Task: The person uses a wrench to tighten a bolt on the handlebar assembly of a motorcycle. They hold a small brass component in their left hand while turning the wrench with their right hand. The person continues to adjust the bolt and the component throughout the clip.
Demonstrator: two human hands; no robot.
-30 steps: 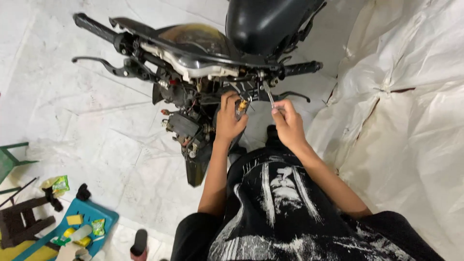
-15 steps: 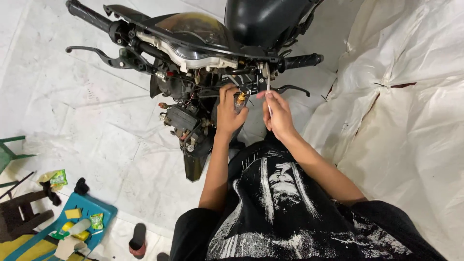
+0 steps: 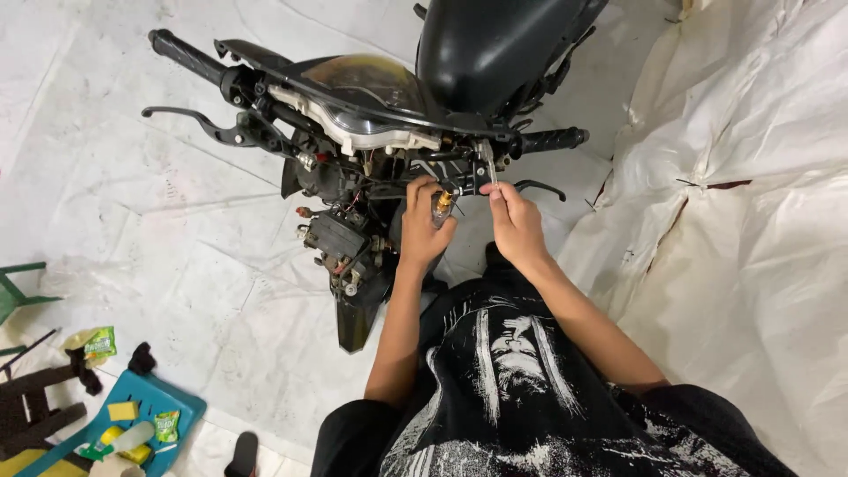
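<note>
While a white sheet [image 3: 751, 177] covers the floor and bunches up on the right, a stripped motorcycle [image 3: 371, 132] stands on it with its handlebars facing the person, wiring and black parts laid bare below the headlight housing. At lower left sits a blue tray [image 3: 168, 411] with yellow and green bits in it, beside a dark stool [image 3: 35, 411]. Both hands meet just under the right handlebar grip [image 3: 552, 139]. The left hand [image 3: 426, 234] is curled around a small brass-tipped part [image 3: 442, 206], fingers closed on it, close against the exposed frame. The right hand [image 3: 515, 223] pinches a thin metal tool [image 3: 488, 163] between thumb and fingertips, its shaft pointing up toward the bar.
</note>
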